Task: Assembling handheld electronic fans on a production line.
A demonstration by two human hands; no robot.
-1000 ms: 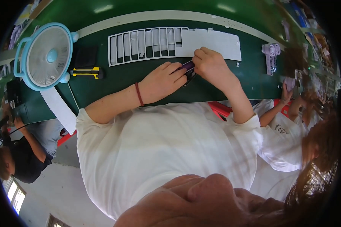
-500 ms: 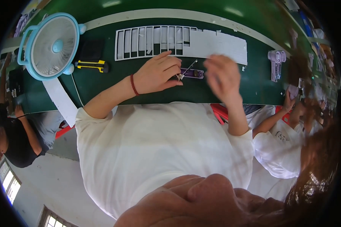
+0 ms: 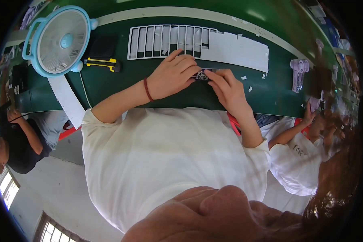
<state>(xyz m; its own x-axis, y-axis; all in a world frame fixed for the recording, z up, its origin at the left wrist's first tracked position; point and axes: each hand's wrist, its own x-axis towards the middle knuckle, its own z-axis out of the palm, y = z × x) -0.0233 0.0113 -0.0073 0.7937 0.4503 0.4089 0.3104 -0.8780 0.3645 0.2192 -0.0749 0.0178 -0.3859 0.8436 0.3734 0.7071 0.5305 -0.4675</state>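
At the middle of the green table, a small purple plastic casing point(image 3: 214, 69) lies between my hands with a dark circuit board point(image 3: 201, 75) in or over it. My left hand point(image 3: 172, 76), a red band at its wrist, grips the left end with bent fingers. Thumb and fingertips of my right hand point(image 3: 229, 89) pinch the right end, at the board's edge. My fingers cover much of the casing, so how the board sits in it cannot be made out.
Beyond my hands lies a white slotted sheet point(image 3: 238, 50). To the left are a light-blue fan point(image 3: 64, 40), a yellow-and-black utility knife point(image 3: 102, 63) and a white strip point(image 3: 67, 98). Purple handheld fans point(image 3: 298, 74) lie at right. Other people sit on both sides.
My right hand has come down and left onto the casing, where it was raised and blurred before. The circuit board, earlier tilted up, now lies flatter between both hands.
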